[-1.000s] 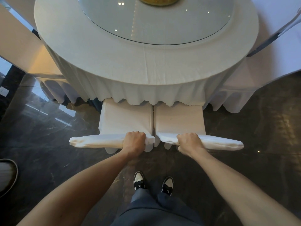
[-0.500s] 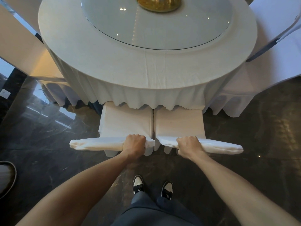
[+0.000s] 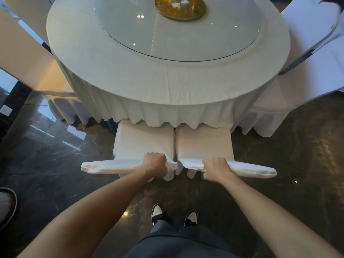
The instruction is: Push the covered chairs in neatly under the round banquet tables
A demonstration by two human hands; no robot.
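Fingers curled tight over the backrest tops, the left hand [image 3: 155, 163] grips the left covered chair [image 3: 143, 144] and the right hand [image 3: 216, 167] its neighbour, the right covered chair [image 3: 204, 144], both seats only partly under the round bench's [image 3: 167, 79] skirt, so more pushing seems needed.

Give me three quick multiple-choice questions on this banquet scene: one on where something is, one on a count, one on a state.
1. Where is the gold centrepiece?
A. on the floor
B. on the glass turntable
C. on a chair seat

2. How many covered chairs does the person hold?
A. one
B. two
C. four

3. How are the hands?
A. both gripping chair backs
B. both flat on the table
C. one hanging free

Key: 1 B, it sits at the glass disc's middle. 2 B, left chair and right chair stand side by side. 3 A, left hand and right hand curl over the backs.
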